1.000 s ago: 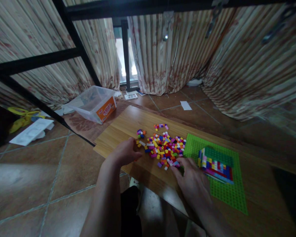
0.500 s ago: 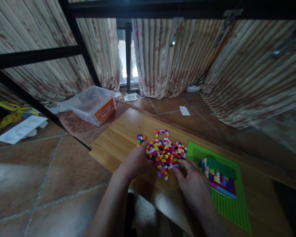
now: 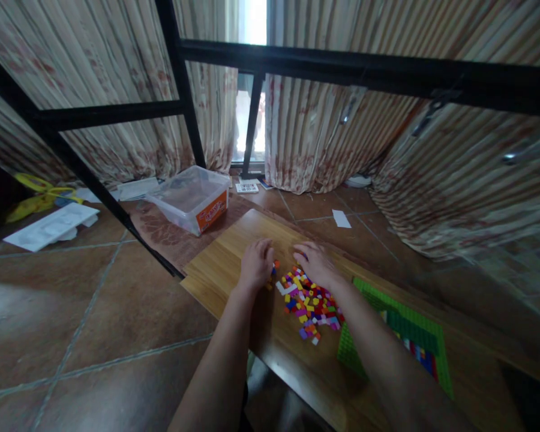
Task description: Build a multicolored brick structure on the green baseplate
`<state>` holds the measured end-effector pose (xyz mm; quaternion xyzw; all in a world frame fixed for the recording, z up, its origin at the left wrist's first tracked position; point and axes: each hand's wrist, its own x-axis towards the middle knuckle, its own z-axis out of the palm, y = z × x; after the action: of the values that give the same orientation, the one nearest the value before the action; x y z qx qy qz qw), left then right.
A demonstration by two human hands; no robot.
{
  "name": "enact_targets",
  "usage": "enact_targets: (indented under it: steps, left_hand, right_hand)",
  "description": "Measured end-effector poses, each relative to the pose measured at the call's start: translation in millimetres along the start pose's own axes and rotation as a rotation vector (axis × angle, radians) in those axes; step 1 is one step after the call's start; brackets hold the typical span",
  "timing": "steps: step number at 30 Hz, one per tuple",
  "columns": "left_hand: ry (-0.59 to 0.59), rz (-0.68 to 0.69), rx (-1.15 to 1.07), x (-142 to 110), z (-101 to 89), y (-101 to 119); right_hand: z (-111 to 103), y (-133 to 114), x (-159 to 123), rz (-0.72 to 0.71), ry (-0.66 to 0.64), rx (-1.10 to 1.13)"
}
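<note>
A loose pile of small multicoloured building bricks (image 3: 312, 303) lies on the wooden table. My left hand (image 3: 255, 264) rests at the pile's left edge, fingers cupped beside a few bricks that it partly hides. At the far edge, my right hand (image 3: 315, 264) reaches over the pile, its fingers apart and bent down onto bricks there. Neither hand visibly lifts a brick. Under my right forearm is a green studded baseplate (image 3: 348, 351), bearing a built block of coloured brick rows with a dark green top (image 3: 416, 330); the forearm covers part of both.
The wooden table (image 3: 225, 246) stands within a black metal frame (image 3: 324, 63). On the floor mat beyond its left end is a clear plastic box (image 3: 180, 201) with an orange label. White moulded packaging (image 3: 51, 225), a yellow item (image 3: 36, 195) and a paper sheet (image 3: 341, 218) lie on the floor.
My right hand has moved from the near right side of the pile to its far edge. My left hand has shifted slightly away from me. The camera view has tilted up.
</note>
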<state>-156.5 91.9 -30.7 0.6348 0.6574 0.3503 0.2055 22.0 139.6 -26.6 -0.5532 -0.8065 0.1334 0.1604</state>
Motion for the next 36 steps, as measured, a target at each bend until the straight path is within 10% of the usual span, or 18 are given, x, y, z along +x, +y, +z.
enact_targets:
  steps: [12, 20, 36]
  left_hand:
    - [-0.187, 0.187, -0.130, -21.9, 20.5, 9.8]
    - [-0.264, 0.049, -0.475, -36.1, 11.9, 12.3]
    - [0.015, -0.147, -0.442, -19.3, 5.6, -22.1]
  right_hand:
    - [1.2, -17.3, -41.1, -0.093, -0.097, 0.059]
    - [-15.5, -23.3, -66.5, -0.093, -0.159, 0.099]
    - [1.2, -30.0, -55.5, -0.074, -0.016, 0.102]
